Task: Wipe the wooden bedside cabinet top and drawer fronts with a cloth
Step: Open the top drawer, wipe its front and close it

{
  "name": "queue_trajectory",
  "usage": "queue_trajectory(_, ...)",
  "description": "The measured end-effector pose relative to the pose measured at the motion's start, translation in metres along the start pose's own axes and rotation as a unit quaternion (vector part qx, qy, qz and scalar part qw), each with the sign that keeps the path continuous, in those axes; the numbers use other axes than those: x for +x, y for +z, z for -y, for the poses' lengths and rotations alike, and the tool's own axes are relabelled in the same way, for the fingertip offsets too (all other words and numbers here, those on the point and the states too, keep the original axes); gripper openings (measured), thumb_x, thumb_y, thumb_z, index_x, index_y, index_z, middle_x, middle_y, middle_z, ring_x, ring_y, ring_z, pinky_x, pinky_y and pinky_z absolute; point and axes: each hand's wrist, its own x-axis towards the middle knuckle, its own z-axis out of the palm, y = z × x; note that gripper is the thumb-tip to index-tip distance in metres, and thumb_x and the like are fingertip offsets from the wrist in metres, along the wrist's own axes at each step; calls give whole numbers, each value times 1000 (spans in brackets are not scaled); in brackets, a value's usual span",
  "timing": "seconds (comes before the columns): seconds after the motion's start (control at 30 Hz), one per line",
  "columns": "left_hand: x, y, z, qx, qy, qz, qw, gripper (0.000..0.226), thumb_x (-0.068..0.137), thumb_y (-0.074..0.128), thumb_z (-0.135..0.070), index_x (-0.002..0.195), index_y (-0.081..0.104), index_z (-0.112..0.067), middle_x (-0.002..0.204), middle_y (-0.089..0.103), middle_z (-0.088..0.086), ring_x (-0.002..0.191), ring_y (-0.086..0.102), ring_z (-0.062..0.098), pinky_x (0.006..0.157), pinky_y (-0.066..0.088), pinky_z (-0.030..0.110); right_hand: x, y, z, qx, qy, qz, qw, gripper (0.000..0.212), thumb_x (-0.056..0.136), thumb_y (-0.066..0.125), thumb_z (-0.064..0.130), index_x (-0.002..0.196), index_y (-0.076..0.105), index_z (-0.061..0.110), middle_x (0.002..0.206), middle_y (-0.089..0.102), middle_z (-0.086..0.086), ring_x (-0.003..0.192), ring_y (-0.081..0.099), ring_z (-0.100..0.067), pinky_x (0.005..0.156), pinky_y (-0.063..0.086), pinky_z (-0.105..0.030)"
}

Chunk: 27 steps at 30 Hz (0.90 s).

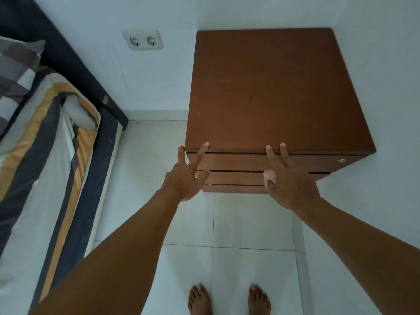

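The brown wooden bedside cabinet (272, 92) stands in the room's corner, its bare top facing me and its drawer fronts (236, 163) stacked below the front edge. My left hand (185, 176) is held out in front of the left drawer fronts with two fingers spread, holding nothing; one fingertip reaches the top's front edge. My right hand (289, 180) is raised the same way at the middle of the front edge, two fingers extended, while the curled fingers hold a small red-and-white checked cloth (269, 176) bunched against the palm.
A bed (45, 160) with striped bedding and a dark frame runs along the left. A double wall socket (142, 40) sits left of the cabinet. White tiled floor (250, 223) lies between bed and cabinet, with my bare feet (229, 301) at the bottom.
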Motion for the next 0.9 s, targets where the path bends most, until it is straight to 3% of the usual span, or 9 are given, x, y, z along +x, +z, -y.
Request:
queue_trajectory(0.07, -2, 4, -4, -28, -5, -9, 1000, 75, 97, 41, -57, 142, -17, -70, 167, -13, 13, 128, 52, 47, 99, 49, 61, 1, -3, -2, -2, -6, 9, 1000, 92, 96, 61, 37, 163, -1, 29, 172, -1, -9, 110, 65, -34, 68, 49, -32)
queue_trajectory(0.23, -8, 14, -17, -103, -29, -30, 994, 70, 96, 40, -59, 147, -9, -66, 166, -18, 10, 119, 59, 47, 96, 52, 59, 5, -9, -1, -1, 1, 34, 999, 90, 98, 58, 39, 163, -3, 30, 172, -3, -8, 117, 63, -36, 79, 55, -39)
queue_trajectory(0.4, -5, -5, -6, -65, -17, 4, 998, 59, 101, 31, -60, 149, -2, -64, 167, -11, 10, 122, 60, 40, 104, 46, 58, 7, -11, 0, -3, 6, 48, 999, 88, 98, 56, 41, 163, -1, 29, 172, -2, -9, 123, 60, -38, 82, 56, -40)
queue_trajectory(0.57, -1, -14, -6, -37, -11, 1, 999, 57, 96, 24, -67, 147, 1, -67, 166, 3, 12, 116, 63, 33, 101, 48, 58, 8, -15, 5, -12, 17, 70, 997, 87, 97, 54, 40, 163, -2, 28, 171, -4, -9, 119, 61, -39, 80, 51, -37)
queue_trajectory(0.67, 2, -18, -1, -6, -2, -2, 1000, 57, 92, 18, -72, 147, 0, -68, 155, 20, 7, 100, 64, 26, 95, 52, 56, 9, -17, 7, -9, 26, 82, 996, 88, 97, 54, 40, 163, -2, 28, 171, -5, -9, 120, 60, -39, 80, 49, -36)
queue_trajectory(0.9, -2, -16, -9, 73, -16, -21, 997, 62, 91, 9, -72, 151, -2, -61, 126, 38, 6, 98, 59, 24, 85, 53, 48, 9, -26, 7, -24, 21, 106, 994, 85, 99, 48, 45, 162, -5, 30, 172, -7, -7, 115, 65, -36, 83, 56, -40)
